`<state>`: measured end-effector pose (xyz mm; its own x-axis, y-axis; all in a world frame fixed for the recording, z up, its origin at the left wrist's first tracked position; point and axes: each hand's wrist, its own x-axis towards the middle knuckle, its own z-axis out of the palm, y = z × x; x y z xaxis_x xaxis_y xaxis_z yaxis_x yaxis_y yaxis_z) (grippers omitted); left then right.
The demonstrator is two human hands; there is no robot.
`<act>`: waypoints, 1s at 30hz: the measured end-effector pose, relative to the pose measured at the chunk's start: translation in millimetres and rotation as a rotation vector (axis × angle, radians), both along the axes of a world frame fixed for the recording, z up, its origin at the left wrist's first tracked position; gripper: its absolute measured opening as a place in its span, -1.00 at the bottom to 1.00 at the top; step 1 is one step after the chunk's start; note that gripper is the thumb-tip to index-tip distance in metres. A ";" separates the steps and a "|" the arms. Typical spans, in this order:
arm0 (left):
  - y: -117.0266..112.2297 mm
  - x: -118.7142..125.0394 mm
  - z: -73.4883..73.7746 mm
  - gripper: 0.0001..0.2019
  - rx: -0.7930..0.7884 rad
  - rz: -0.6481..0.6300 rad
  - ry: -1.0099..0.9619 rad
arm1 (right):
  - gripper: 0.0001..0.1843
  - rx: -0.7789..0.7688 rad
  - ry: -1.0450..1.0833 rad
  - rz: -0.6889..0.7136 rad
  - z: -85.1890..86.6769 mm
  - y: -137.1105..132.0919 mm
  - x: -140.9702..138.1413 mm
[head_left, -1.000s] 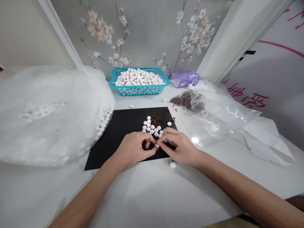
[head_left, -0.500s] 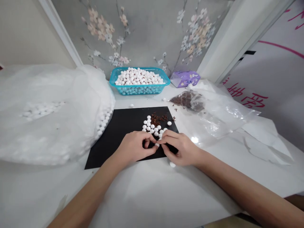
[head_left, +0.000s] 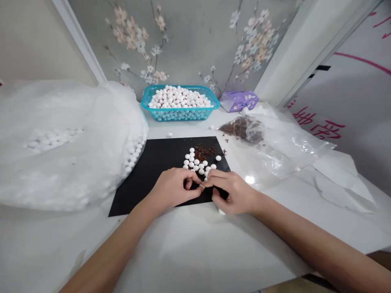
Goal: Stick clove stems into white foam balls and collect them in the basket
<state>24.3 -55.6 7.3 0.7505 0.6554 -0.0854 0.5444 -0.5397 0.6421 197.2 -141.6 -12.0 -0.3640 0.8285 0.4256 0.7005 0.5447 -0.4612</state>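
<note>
Left fingers [head_left: 194, 176] pinch a ball [head_left: 202, 186] inside the mat's edge [head_left: 198, 201]; right fingers [head_left: 217, 181] stand parted.

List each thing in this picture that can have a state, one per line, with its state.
Left hand: thumb and forefinger pinching a small white ball
Right hand: forefinger near that ball, thumb apart
Black sheet: flat, partly covered
Brown bits: loosely heaped on the sheet
Blue basket: heaped with white balls
White bag: bulging, balls inside
Clear bag: crumpled, brown contents at one end
Purple packet: opened or sealed, cannot tell
</note>
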 end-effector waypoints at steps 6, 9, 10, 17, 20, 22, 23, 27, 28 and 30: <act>0.2 0.4 -0.2 -0.83 -0.007 0.005 0.012 | -0.74 -0.054 0.030 0.007 1.7 1.7 -3.1; 0.4 -0.3 -0.8 -0.83 -0.021 -0.001 -0.002 | -0.76 -0.055 0.021 0.012 3.3 1.9 -5.1; 0.5 -0.6 -0.9 -0.83 -0.024 -0.003 -0.007 | -0.77 -0.052 0.012 0.011 3.6 1.7 -5.8; 0.6 -1.6 -2.0 -0.82 -0.017 -0.013 -0.031 | -0.80 -0.042 0.023 -0.009 0.8 2.3 -6.5; 1.2 -1.4 -3.0 -0.80 0.002 -0.015 -0.021 | -0.76 -0.132 0.197 -0.019 4.5 4.8 -0.4; 1.9 -1.4 -3.8 -0.82 0.024 -0.025 -0.024 | -0.76 -0.186 0.346 -0.069 9.6 8.4 5.2; 2.3 -1.6 -4.2 -0.83 0.036 -0.032 -0.030 | -0.77 -0.195 0.408 -0.108 12.2 11.6 7.9; 2.5 -3.1 -5.8 -0.84 0.077 -0.060 -0.060 | -0.80 -0.191 0.470 -0.259 16.0 40.1 14.8; 2.3 -3.7 -6.1 -0.85 0.087 -0.063 -0.071 | -0.81 -0.197 0.432 -0.279 15.5 51.9 14.9; 1.9 -4.9 -6.6 -0.87 0.105 -0.064 -0.095 | -0.82 -0.176 0.319 -0.351 14.4 79.6 13.0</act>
